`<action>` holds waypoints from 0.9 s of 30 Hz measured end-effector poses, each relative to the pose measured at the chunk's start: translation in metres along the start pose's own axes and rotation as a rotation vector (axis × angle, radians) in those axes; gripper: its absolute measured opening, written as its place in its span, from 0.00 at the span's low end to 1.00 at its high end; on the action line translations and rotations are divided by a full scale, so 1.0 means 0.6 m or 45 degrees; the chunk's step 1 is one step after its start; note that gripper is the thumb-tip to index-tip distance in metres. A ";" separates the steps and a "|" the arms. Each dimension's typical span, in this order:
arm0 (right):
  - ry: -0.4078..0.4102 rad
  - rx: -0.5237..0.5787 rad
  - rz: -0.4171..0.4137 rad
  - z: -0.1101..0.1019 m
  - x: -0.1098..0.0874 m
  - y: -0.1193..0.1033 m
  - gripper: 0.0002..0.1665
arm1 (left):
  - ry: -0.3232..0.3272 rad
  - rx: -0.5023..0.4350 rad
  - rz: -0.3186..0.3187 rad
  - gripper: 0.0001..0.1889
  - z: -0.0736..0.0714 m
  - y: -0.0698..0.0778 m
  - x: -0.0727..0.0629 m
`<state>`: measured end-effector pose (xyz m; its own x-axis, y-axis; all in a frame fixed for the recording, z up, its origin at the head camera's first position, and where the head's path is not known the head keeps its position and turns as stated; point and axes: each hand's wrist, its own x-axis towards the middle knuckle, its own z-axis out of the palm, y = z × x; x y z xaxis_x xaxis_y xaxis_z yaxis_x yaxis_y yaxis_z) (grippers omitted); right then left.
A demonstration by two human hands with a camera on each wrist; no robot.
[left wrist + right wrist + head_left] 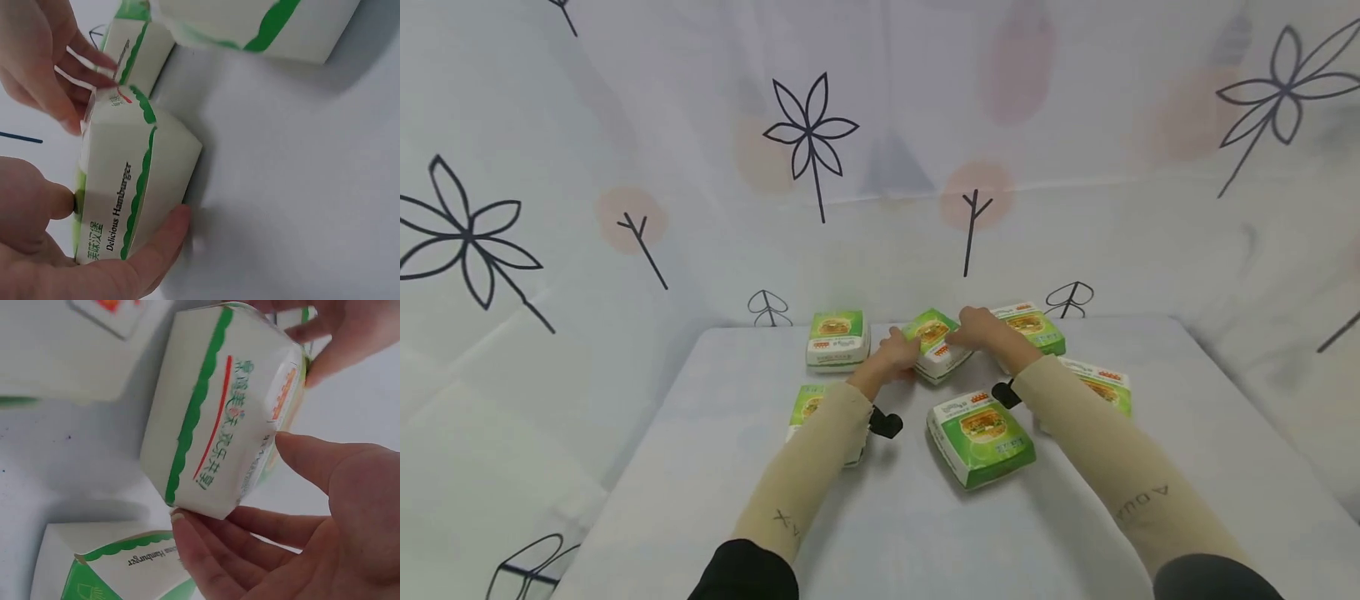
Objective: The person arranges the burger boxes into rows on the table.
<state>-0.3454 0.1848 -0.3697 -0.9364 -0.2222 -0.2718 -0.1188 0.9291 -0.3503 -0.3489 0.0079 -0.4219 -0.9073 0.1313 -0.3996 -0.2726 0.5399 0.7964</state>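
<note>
A green and white hamburger box [934, 343] is at the back middle of the table, between both hands and turned at an angle. My left hand [895, 357] grips its left side; in the left wrist view the thumb is by the green top edge and the fingers [164, 240] lie along the printed white side. From the right, my right hand [988, 330] holds the same box, thumb [306, 459] at the top edge and fingertips under the lower corner in the right wrist view. Just in front lies another hamburger box [981, 435].
More of these boxes lie around: one at back left [837, 340], one partly behind the left sleeve [807, 403], one beside the right hand [1036, 327], one partly behind the right sleeve [1103, 385]. A patterned cloth backdrop [880, 250] rises behind the white table [700, 467].
</note>
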 end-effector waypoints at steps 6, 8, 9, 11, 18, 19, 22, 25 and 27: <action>0.020 -0.041 0.017 0.009 -0.006 -0.017 0.35 | 0.009 0.020 0.013 0.38 -0.016 0.000 0.012; 0.022 -0.050 0.019 0.005 -0.007 -0.016 0.35 | 0.005 0.013 0.018 0.38 -0.016 0.000 0.011; 0.022 -0.054 0.017 0.002 -0.007 -0.015 0.36 | -0.001 0.005 0.018 0.38 -0.015 0.000 0.010; 0.017 -0.061 0.015 -0.003 -0.007 -0.010 0.37 | -0.016 0.009 0.016 0.38 -0.011 -0.001 0.006; -0.057 0.007 0.022 0.001 0.001 0.016 0.37 | -0.088 0.012 0.023 0.36 0.006 -0.002 -0.012; -0.068 0.026 0.021 0.004 0.001 0.017 0.36 | -0.089 0.011 0.033 0.36 0.006 -0.002 -0.013; -0.084 0.062 0.031 0.010 -0.001 0.013 0.33 | -0.063 -0.023 0.065 0.33 0.003 -0.003 -0.014; -0.081 0.058 0.048 0.014 -0.005 0.003 0.33 | -0.041 -0.063 0.098 0.28 -0.006 -0.006 -0.013; -0.078 0.047 0.060 0.016 -0.009 -0.002 0.33 | -0.056 -0.091 0.110 0.26 -0.011 -0.007 -0.012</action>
<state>-0.3373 0.1822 -0.3765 -0.9184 -0.1976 -0.3428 -0.0620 0.9276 -0.3684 -0.3432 -0.0010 -0.4193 -0.9138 0.2121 -0.3463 -0.2176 0.4644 0.8585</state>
